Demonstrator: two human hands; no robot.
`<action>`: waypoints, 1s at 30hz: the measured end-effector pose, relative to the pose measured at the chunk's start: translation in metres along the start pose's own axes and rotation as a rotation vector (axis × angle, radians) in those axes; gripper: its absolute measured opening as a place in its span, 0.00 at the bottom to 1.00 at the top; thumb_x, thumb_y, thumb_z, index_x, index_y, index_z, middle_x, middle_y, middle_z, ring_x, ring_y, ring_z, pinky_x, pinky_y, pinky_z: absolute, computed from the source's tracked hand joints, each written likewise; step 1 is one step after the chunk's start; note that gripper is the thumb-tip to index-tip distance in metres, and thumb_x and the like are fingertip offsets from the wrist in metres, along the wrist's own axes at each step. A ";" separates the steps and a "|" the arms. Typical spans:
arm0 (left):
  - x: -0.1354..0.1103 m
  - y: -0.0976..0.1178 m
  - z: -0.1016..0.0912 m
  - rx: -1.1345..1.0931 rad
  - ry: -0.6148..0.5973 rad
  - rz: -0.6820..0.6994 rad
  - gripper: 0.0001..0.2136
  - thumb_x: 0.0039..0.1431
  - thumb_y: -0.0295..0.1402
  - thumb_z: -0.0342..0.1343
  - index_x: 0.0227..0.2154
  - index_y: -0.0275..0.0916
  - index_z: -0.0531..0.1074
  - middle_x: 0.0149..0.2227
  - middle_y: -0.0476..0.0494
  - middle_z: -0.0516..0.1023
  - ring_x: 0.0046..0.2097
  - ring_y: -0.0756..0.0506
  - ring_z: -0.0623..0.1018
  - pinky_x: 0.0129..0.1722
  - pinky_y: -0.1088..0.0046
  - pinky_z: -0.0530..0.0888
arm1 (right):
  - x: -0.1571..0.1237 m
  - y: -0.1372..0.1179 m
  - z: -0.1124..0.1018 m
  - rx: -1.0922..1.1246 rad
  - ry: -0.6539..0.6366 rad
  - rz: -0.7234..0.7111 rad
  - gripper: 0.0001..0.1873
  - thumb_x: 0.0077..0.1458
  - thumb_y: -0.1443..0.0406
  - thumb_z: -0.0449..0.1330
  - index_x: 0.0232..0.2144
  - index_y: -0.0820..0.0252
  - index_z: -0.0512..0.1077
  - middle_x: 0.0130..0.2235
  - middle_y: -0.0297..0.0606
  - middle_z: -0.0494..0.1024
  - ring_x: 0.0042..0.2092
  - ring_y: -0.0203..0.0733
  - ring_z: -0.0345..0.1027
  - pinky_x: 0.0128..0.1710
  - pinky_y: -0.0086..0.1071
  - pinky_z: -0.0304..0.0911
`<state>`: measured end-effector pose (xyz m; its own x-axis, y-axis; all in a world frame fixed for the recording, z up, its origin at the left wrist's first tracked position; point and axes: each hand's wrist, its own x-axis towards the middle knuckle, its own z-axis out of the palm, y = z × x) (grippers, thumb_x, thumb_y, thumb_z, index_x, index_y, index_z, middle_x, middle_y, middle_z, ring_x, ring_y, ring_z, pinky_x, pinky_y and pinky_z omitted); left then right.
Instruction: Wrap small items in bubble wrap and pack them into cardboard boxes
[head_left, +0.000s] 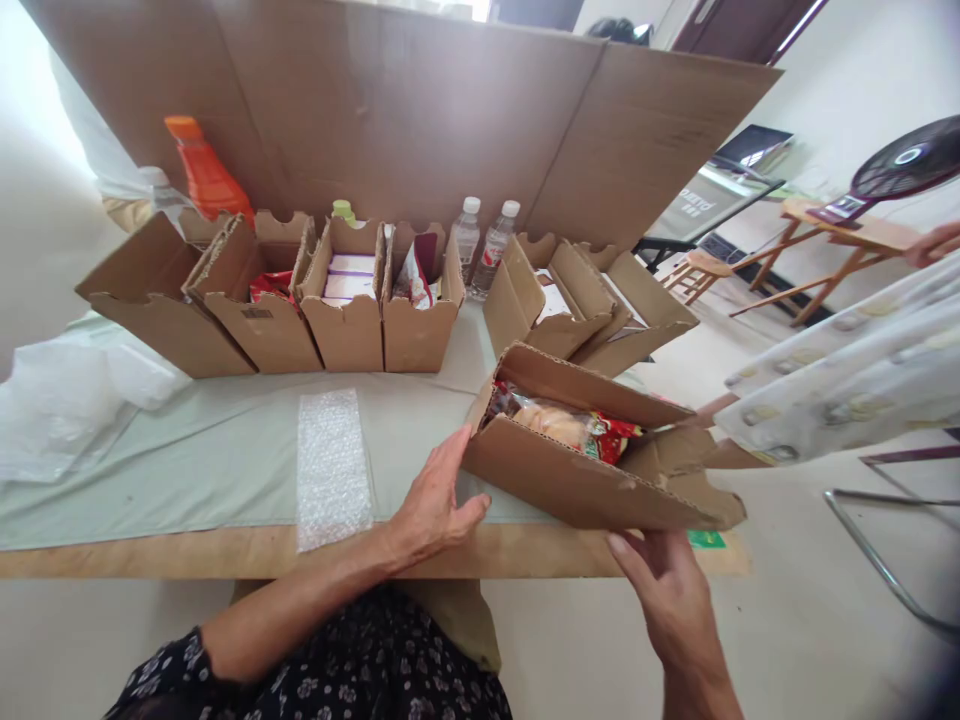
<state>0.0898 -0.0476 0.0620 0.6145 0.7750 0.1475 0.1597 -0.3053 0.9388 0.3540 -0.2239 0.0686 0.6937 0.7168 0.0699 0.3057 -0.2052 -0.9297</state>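
Cardboard sheet (420, 110): stands upright across the top of the frame, behind everything else.

Worktop (187, 450): pale green cover, fills the left and centre.

Row of open boxes (270, 320): upper left to centre, side by side against the sheet. More opened boxes (570, 300) sit right of centre.

Cardboard box (570, 485): lower right of centre, tilted over the near worktop edge, flaps up. Red-wrapped packets (574, 425) show inside.

Patterned sleeve (847, 380): another person's, entering from the right edge and reaching to the box's far right flap.

Bubble wrap strip (332, 468): lies flat, lower centre-left, apart from the box.

Left hand (433, 508): lower centre, fingers spread open and laid flat against the box's left end, thumb at its lower front corner.

Right hand (671, 590): bottom right of centre, thumb tip touching the box's lower front edge. The other fingers pass beneath the box, so I cannot tell how far they are closed.

Two clear bottles (481, 240): upright, centre top, between the box groups.
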 end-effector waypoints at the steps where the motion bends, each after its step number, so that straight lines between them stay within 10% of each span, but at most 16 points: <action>1: -0.002 -0.002 0.004 -0.012 0.026 -0.001 0.40 0.59 0.33 0.60 0.73 0.40 0.54 0.73 0.31 0.62 0.73 0.31 0.64 0.72 0.43 0.64 | 0.007 -0.001 0.010 -0.010 0.011 -0.032 0.34 0.50 0.46 0.72 0.54 0.54 0.72 0.51 0.46 0.81 0.48 0.52 0.79 0.48 0.45 0.76; 11: 0.004 -0.019 -0.026 0.059 0.223 -0.051 0.42 0.60 0.32 0.57 0.75 0.44 0.47 0.75 0.33 0.56 0.73 0.32 0.63 0.70 0.43 0.66 | 0.126 -0.025 0.112 0.105 -0.086 -0.268 0.29 0.52 0.49 0.69 0.52 0.56 0.71 0.49 0.43 0.80 0.49 0.47 0.76 0.49 0.44 0.75; 18: -0.038 -0.032 -0.062 0.378 0.127 -0.035 0.26 0.62 0.32 0.57 0.64 0.42 0.69 0.65 0.34 0.73 0.70 0.33 0.68 0.70 0.42 0.66 | 0.010 0.007 0.126 -0.112 0.155 -0.154 0.26 0.62 0.54 0.61 0.59 0.61 0.73 0.58 0.54 0.78 0.57 0.55 0.75 0.58 0.55 0.69; 23: -0.084 -0.034 -0.095 0.612 0.094 -0.098 0.20 0.62 0.32 0.59 0.57 0.39 0.75 0.66 0.29 0.71 0.72 0.28 0.65 0.70 0.38 0.64 | -0.056 -0.013 0.172 -0.236 -0.206 -0.514 0.12 0.67 0.62 0.58 0.48 0.55 0.79 0.55 0.48 0.81 0.57 0.52 0.74 0.61 0.52 0.67; 30: -0.115 -0.035 -0.120 0.600 0.235 -0.166 0.19 0.63 0.31 0.59 0.56 0.40 0.76 0.64 0.32 0.74 0.69 0.31 0.68 0.69 0.40 0.66 | -0.045 -0.062 0.264 -0.518 -0.599 -0.892 0.20 0.66 0.60 0.58 0.57 0.59 0.75 0.62 0.53 0.76 0.64 0.60 0.68 0.58 0.53 0.67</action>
<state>-0.0789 -0.0597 0.0496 0.3707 0.9175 0.1442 0.6817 -0.3742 0.6287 0.1316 -0.0676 0.0281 -0.2698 0.9118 0.3097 0.8480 0.3773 -0.3722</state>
